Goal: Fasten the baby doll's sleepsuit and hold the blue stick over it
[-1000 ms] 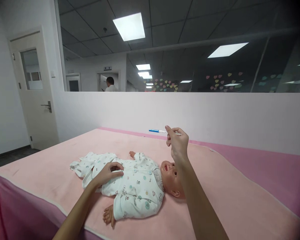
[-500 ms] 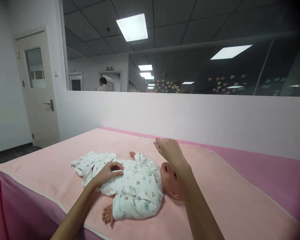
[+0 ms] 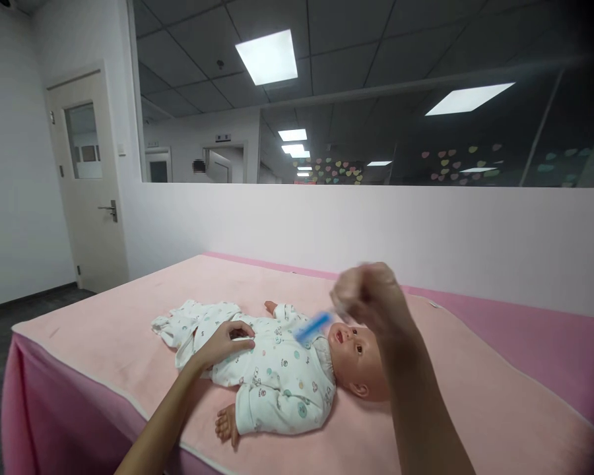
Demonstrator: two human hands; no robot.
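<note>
My right hand (image 3: 371, 297), motion-blurred, pinches a thin stick with a blue end (image 3: 313, 328) above the baby doll (image 3: 287, 369), which lies mid-bench (image 3: 475, 409) in a white patterned suit. My left hand (image 3: 225, 340) rests curled on its belly.

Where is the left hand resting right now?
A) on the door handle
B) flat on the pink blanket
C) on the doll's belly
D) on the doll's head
C: the left hand lies on the midsection of the doll, on its printed white romper.
</note>
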